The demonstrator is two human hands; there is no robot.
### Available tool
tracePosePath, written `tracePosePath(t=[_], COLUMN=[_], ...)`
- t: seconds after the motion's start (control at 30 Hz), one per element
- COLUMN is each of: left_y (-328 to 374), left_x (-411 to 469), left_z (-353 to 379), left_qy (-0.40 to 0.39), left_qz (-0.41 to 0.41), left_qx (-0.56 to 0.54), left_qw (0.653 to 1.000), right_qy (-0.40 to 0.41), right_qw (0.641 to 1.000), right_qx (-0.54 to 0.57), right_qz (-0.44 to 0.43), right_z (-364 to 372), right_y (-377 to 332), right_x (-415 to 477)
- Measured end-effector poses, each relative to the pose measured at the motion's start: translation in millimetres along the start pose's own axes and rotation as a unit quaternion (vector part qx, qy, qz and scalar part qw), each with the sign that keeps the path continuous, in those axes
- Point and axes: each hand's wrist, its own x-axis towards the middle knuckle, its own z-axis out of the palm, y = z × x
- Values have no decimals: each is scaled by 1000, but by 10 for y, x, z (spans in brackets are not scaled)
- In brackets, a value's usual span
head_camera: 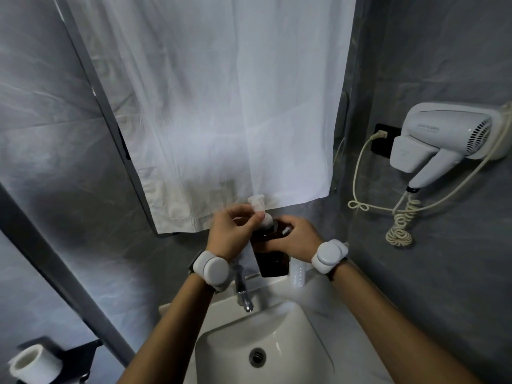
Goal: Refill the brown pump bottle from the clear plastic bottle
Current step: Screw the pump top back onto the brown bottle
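The brown pump bottle (pixel 273 261) stands upright on the back ledge of the white sink (pixel 310 322), just right of the tap. My right hand (pixel 297 238) is wrapped around the bottle's shoulder and body. My left hand (pixel 235 231) pinches the bottle's white pump head (pixel 257 205) at the collar, its nozzle pointing up and left. The clear plastic bottle (pixel 297 274) stands on the ledge right of the brown bottle, mostly hidden behind my right wrist.
A chrome tap (pixel 242 289) rises below my left wrist. A white cloth (pixel 221 106) covers the mirror behind. A white hair dryer (pixel 443 139) with a coiled cord hangs on the right wall. A toilet roll (pixel 33 364) sits at the lower left.
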Motion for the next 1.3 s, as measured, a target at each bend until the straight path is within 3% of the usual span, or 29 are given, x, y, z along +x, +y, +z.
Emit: tracePosePath(t=[0.2, 0.37, 0.43, 0.53, 0.77, 0.87, 1.03, 1.1, 1.2, 1.3], left_y=[4, -64, -88, -56, 23, 7, -11, 6, 41, 39], left_x=[18, 99, 128, 119, 5, 57, 161, 184, 204, 187], left_z=[89, -67, -115, -80, 187, 176, 111, 112, 239, 369], left_qy=[1, -197, -233, -209, -3, -20, -189, -214, -170, -85], left_qz=[-56, -31, -17, -28, -13, -30, -26, -33, -58, -30], left_qx=[-53, -106, -119, -125, -71, -94, -143, -155, -141, -42], left_qw=[997, 974, 965, 970, 997, 995, 971, 964, 974, 995], right_qy=[-31, -109, -113, -100, -11, -23, -102, -102, -51, 25], right_qw=[999, 994, 993, 994, 1000, 1000, 994, 995, 998, 999], right_qx=[-13, 20, 29, 37, -18, -8, 23, 20, 21, -24], right_qz=[-8, 4, -3, -9, -16, -10, 7, 4, 8, 7], right_z=[-5, -147, -162, -154, -88, -142, -349, -363, -359, -317], right_y=[-37, -43, -48, -53, 7, -1, -27, -14, 83, 167], right_x=[-33, -15, -8, -6, 37, 40, 17, 19, 44, 43])
